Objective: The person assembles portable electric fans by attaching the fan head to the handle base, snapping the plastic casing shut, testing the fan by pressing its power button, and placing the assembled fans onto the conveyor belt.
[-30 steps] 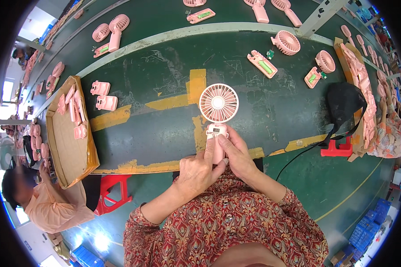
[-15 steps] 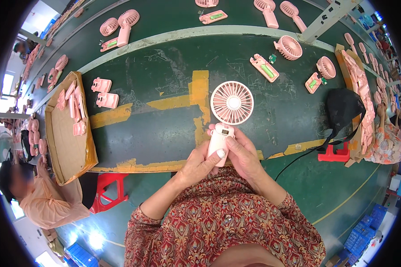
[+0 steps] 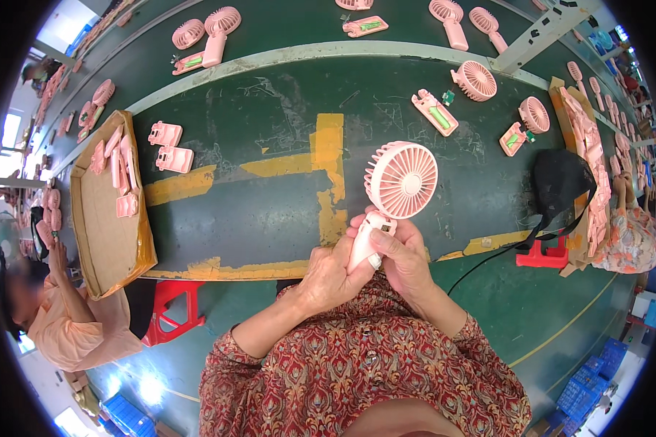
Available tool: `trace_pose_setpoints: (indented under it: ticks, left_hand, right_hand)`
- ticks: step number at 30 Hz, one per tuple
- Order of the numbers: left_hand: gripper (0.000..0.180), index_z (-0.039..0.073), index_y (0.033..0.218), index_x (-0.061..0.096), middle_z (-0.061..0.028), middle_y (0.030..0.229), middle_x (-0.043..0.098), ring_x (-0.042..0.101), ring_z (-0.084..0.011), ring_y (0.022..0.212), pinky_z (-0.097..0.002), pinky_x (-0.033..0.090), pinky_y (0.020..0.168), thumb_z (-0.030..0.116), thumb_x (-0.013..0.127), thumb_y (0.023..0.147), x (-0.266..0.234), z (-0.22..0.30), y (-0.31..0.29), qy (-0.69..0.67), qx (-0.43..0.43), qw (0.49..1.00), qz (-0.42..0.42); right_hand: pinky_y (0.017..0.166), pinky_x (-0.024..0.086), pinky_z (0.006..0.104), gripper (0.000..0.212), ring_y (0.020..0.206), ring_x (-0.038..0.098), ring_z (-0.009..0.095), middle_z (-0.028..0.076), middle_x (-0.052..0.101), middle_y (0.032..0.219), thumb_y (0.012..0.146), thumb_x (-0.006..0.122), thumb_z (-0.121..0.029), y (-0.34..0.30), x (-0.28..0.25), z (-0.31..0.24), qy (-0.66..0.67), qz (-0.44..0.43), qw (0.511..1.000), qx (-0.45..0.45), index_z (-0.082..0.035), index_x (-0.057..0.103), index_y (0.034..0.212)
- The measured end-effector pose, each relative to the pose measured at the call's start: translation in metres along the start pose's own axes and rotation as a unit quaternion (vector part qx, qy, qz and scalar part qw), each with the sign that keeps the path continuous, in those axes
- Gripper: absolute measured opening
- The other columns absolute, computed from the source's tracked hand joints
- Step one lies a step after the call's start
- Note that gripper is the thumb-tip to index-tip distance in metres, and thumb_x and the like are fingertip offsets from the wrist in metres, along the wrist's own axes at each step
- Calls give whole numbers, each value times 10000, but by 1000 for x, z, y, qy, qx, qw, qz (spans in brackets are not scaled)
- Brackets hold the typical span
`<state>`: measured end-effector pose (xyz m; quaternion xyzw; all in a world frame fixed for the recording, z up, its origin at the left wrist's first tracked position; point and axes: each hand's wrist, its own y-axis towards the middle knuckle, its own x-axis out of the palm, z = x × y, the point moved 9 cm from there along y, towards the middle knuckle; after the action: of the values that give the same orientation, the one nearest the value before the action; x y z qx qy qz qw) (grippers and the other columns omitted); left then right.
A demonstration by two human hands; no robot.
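A pink handheld fan (image 3: 412,182) is held in both hands just past the table's near edge, its round grille pointing away from me and tilted to the right. My left hand (image 3: 333,273) wraps the left side of the handle, with the thumb lying along its lower part. From the other side, my right hand (image 3: 408,264) grips the handle, its thumb pressed near a small dark display window. Fingers partly hide the handle's back and lower end.
At left stands a cardboard tray (image 3: 113,266) with pink casing parts; two pink shells (image 3: 175,159) lie beside it. Opened fans with green batteries (image 3: 439,116) lie at far right. A black bag (image 3: 561,178) sits at right. A co-worker (image 3: 73,313) sits at left.
The fan has turned and tilted to the right, so the side of its head now shows. Both hands still hold the handle. The co-worker's arm at left has lifted.
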<state>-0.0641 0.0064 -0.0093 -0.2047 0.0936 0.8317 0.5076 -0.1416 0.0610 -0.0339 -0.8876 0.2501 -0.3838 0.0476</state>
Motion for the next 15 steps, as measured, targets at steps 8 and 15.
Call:
trace_pose_setpoints:
  ticks: [8,15]
  left_hand:
    - [279,-37,954,508,-122,688,592,596,-203,589,-341,495,564,229,560,891,11,-34,4,-165,-98,981,-16]
    - [245,-13,991,525,-57,804,618,582,-110,666,-277,490,617,217,542,907,8,-37,24,-250,-111,961,-47]
  right_hand:
    - [911,479,350,375,1039,583,206,151,585,1128,890,574,-98,12,4,-5,-88,11,996,-10,19,439,1219]
    - [854,496,322,335,977,600,172,125,596,1103,913,555,-137,41,1,-6,-156,1,987,36,-5,453,1203]
